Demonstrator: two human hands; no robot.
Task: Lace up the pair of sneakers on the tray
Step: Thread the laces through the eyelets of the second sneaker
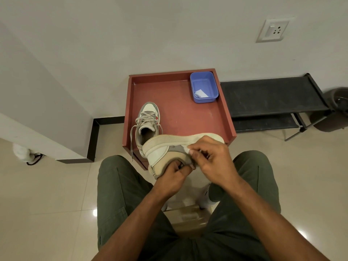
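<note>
Fingers, L hand (174, 173): curled under and round the upper of the held sneaker (165, 153) at its near edge; a grip on the shoe is judged, tips partly hidden.
Fingers, R hand (211, 157): bent in a pinch at the lace area; something small is nipped, prob. lace or eyelet edge, not resolved.
Held sneaker, position: turned on its side, sole (180, 139) facing away, toe to the R; held over the near edge of the tray (178, 113), above the lap. Both hands are in contact with it.
Second sneaker (147, 121): upright on tray, L side, toe away; laces crossed through eyelets, a loose lace end (131, 140) hangs over the near tray edge. Well apart from the fingers, just behind the held shoe.
Handling, judged: light; sole stiff-ish, upper soft and yielding, lace limp and prone to slip from a pinch. Not fragile.
Hold advised: heel/upper steadied by L, lace tip taken near its end by R.
Other items: blue tub (204, 87) in far R corner of tray, scrap of paper inside.
Progress, judged: one shoe laced but untied; held shoe in hand, lacing state not visible.
</note>
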